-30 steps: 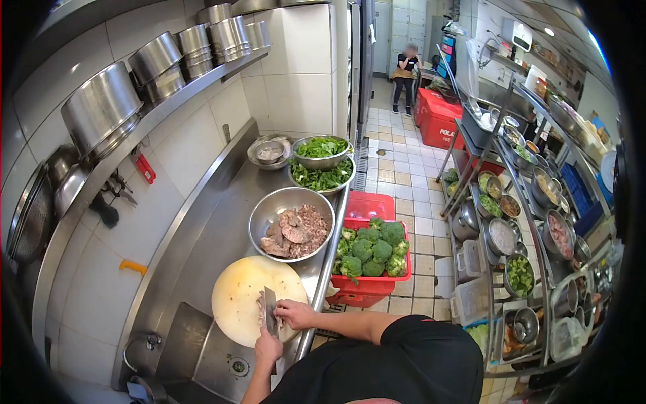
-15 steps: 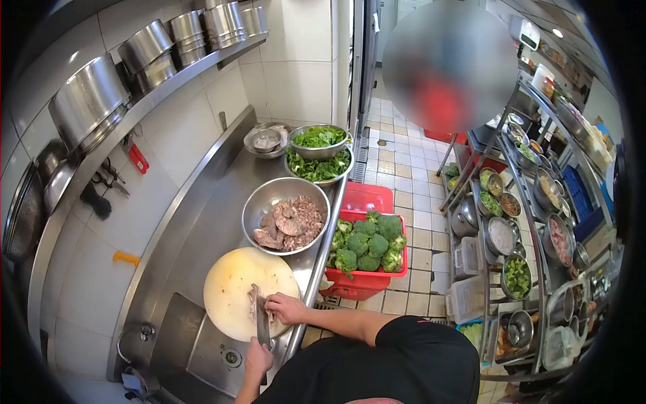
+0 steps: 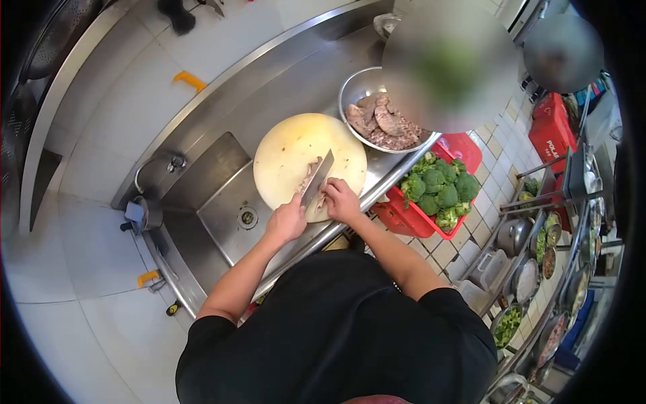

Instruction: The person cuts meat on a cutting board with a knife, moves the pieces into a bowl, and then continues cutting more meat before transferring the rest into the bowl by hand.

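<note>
A round, pale yellow chopping board [image 3: 279, 158] lies across the counter edge and the sink. My left hand [image 3: 287, 219] is closed around the handle of a cleaver [image 3: 319, 176], whose blade stands over the board. Small cut bits of meat [image 3: 309, 176] lie along the blade's left side. On the blade's other side, my right hand [image 3: 342, 200] has its fingers curled on a piece of meat [image 3: 321, 200], mostly hidden under them. Beyond the board, a steel bowl [image 3: 344, 101] contains chopped meat and larger cooked-looking pieces [image 3: 387, 121].
Left of the board is a steel sink [image 3: 225, 195] with a drain [image 3: 247, 217] and a tap [image 3: 176, 162]. A red crate [image 3: 406, 219] of broccoli [image 3: 441, 187] stands right of the counter. Shelves with filled bowls [image 3: 525, 279] line the right side. Blurred patches cover the upper right.
My view has turned and tipped down, so the board appears higher and further right. The cleaver stays in my left hand and the meat under my right.
</note>
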Demonstrator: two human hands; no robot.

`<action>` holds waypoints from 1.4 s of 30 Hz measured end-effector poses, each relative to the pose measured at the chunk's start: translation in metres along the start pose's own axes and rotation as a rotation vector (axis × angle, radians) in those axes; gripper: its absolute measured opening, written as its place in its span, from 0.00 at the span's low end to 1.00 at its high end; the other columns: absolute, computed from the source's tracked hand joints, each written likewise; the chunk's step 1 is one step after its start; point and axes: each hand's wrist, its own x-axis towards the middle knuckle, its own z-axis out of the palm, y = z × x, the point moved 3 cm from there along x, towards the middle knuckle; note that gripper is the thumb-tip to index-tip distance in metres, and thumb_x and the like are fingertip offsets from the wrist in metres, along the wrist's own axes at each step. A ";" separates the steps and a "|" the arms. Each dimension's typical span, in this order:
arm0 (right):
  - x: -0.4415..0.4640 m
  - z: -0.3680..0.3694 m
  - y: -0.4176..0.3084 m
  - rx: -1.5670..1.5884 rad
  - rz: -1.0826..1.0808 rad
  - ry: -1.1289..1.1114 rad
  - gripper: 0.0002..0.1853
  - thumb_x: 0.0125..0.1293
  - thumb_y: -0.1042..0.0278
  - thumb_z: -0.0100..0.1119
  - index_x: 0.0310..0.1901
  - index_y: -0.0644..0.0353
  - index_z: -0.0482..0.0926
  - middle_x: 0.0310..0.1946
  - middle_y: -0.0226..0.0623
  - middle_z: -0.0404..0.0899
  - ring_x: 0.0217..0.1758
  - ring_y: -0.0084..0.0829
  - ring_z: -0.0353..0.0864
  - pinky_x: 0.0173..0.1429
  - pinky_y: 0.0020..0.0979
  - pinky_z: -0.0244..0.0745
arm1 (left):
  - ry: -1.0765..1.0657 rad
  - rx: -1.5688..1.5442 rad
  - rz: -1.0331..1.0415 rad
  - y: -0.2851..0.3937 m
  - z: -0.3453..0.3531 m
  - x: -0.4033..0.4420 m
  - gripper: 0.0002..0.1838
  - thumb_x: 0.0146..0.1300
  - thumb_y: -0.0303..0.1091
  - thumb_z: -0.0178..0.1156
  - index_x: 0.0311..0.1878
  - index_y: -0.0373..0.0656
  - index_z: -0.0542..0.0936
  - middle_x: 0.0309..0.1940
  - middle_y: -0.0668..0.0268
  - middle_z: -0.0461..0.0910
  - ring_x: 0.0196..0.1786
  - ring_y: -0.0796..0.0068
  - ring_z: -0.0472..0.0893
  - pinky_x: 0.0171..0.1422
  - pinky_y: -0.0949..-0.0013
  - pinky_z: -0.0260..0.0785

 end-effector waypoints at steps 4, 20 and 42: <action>0.001 0.000 0.001 0.002 -0.013 -0.001 0.17 0.56 0.77 0.66 0.48 0.51 0.84 0.51 0.38 0.80 0.54 0.44 0.82 0.55 0.40 0.82 | -0.020 0.035 -0.017 0.000 0.004 -0.014 0.16 0.75 0.38 0.53 0.58 0.39 0.71 0.40 0.35 0.84 0.47 0.32 0.84 0.55 0.36 0.74; -0.004 0.000 0.004 0.043 -0.028 -0.019 0.17 0.58 0.78 0.63 0.51 0.55 0.82 0.53 0.41 0.79 0.57 0.47 0.80 0.57 0.41 0.81 | -0.120 0.036 -0.040 0.006 -0.011 -0.036 0.16 0.73 0.33 0.54 0.56 0.33 0.69 0.44 0.33 0.83 0.52 0.30 0.83 0.59 0.38 0.73; -0.004 0.001 0.005 0.010 0.006 -0.118 0.19 0.59 0.76 0.64 0.54 0.54 0.80 0.58 0.41 0.78 0.62 0.46 0.79 0.62 0.40 0.80 | -0.169 -0.157 -0.059 0.001 0.012 0.033 0.18 0.73 0.31 0.54 0.59 0.29 0.69 0.36 0.38 0.86 0.32 0.43 0.88 0.42 0.47 0.82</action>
